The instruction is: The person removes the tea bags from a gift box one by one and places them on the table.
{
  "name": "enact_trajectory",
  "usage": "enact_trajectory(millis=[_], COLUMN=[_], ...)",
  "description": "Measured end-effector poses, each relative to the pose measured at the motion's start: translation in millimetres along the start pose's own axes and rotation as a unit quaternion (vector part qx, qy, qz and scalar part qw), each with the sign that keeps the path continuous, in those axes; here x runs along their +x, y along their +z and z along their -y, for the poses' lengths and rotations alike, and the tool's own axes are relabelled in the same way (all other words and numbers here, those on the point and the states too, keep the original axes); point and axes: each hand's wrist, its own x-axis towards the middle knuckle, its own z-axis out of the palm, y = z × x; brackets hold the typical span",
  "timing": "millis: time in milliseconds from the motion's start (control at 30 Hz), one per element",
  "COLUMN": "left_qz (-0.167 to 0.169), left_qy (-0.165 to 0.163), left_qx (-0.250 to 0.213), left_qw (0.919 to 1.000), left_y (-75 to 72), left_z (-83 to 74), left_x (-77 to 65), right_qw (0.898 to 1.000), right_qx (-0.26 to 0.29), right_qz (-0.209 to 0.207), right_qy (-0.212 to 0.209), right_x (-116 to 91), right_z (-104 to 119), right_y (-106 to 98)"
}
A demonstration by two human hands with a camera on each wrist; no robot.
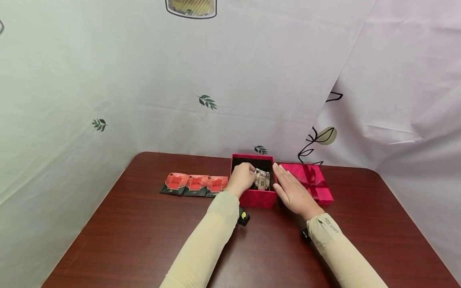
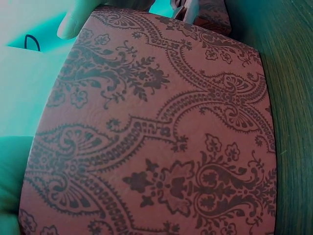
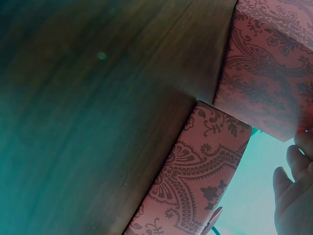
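Note:
A red box [image 1: 257,199] with a dark inside stands near the table's back edge, its top uncovered. My left hand [image 1: 242,178] reaches over its front left part, fingers curled, and pinches the left edge of a small patterned packet [image 1: 263,180] inside. The fingertips are partly hidden. My right hand [image 1: 296,195] lies with straight fingers along the box's right wall. In the left wrist view the box's patterned side [image 2: 156,127] fills most of the picture. Fingers of the right hand [image 3: 298,196] show at the right wrist view's edge.
Three red and dark green sachets [image 1: 195,185] lie in a row left of the box. A red lid [image 1: 304,176] with a dark red ribbon bow [image 1: 312,182] lies to its right. A white printed cloth [image 1: 230,80] hangs behind the brown table [image 1: 144,240].

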Motion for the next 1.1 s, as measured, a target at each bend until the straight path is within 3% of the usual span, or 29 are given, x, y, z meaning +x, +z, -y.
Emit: enact_trajectory(millis=[400,767,1100], left_qz=[-0.048,-0.104,-0.166], left_qy=[0.042,0.081,0.127], left_qx=[0.000,-0.016,-0.081], left_qw=[0.9980,0.9911,0.9747], left_y=[-0.5,0.1,-4.5], left_z=[-0.7,1.9,4.7], left_x=[-2.8,-5.0,-9.4], right_qw=[1.000,1.000,1.000], right_qx=[-0.003,-0.003,-0.002], right_qz=[-0.001,-0.013,-0.009], right_qy=[0.001,-0.007,-0.009], right_x=[0.3,0.2,0.7], right_z=[0.1,-1.7,-1.7], right_y=[0.0,1.2,0.8])
